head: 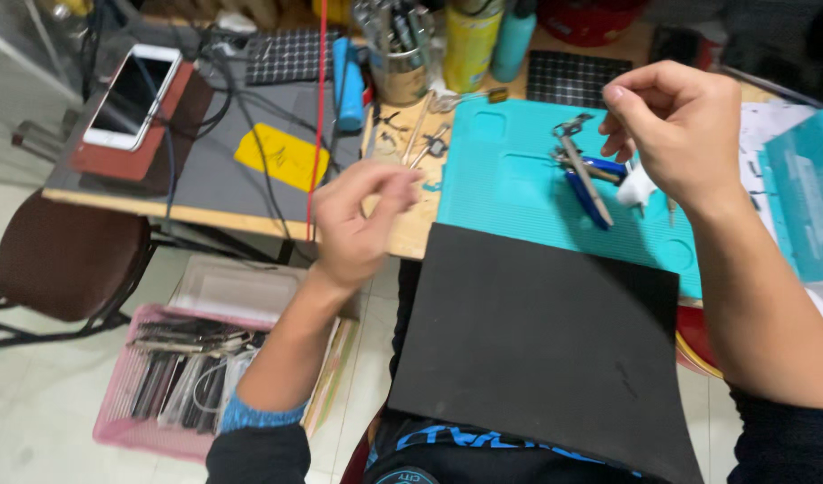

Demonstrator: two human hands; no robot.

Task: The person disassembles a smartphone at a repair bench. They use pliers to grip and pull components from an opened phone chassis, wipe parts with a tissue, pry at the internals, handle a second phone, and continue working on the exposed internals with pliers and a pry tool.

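hands: left (pixel 362 215), right (pixel 676 134) pinched, contents perhaps nothing | one black sheet (pixel 537 341) | one teal mat (pixel 510 179)

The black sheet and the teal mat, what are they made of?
The black sheet looks like foam or soft rubber: matte, no shine, and it bends over the table edge onto the lap. The teal mat looks like silicone or rubber: smooth, slightly glossy, with fine ridges and moulded pockets. Neither can be told for sure by look alone.
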